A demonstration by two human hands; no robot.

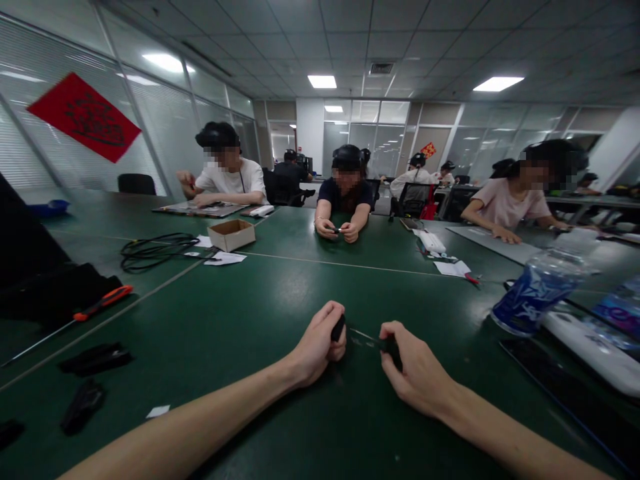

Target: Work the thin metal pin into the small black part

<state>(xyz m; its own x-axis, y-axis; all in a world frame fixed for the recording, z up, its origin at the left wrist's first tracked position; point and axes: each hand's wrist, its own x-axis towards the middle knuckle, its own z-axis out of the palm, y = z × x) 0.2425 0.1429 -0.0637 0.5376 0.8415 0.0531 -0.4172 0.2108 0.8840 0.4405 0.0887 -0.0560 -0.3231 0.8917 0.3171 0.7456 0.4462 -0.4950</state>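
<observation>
Green laminate tabletop (pixel 200 313) is filling most of the feed I am watching from my remote station, under a white panelled ceiling (pixel 320 40), with a red paper banner (pixel 84 117) hanging against slatted blinds (pixel 170 127) on the left. Across the table, a person in a white T-shirt (pixel 231 180) is leaning over a flat board, a person in a dark top (pixel 345 193) is holding something small in both hands, and a person in a pink T-shirt (pixel 510 203) is resting a hand on a grey mat (pixel 493 247). Nearer me, a clear water bottle with a blue label (pixel 537 283) is lying tilted beside a white power strip (pixel 595 350). A coil of black cable (pixel 157 252) is sitting near a brown cardboard box (pixel 232 235), and an orange-and-black screwdriver (pixel 103 302) is lying at the left. The wearer's left hand (pixel 315 347) and right hand (pixel 415 370) are hovering just apart over the table, both holding a small black implement (pixel 367 339) with a thin metal shaft. The left fingers (pixel 336 313) are curled closed around its near black end, while the right fingers (pixel 395 333) are pinching its other end. I cannot tell exactly what the implement is.
</observation>
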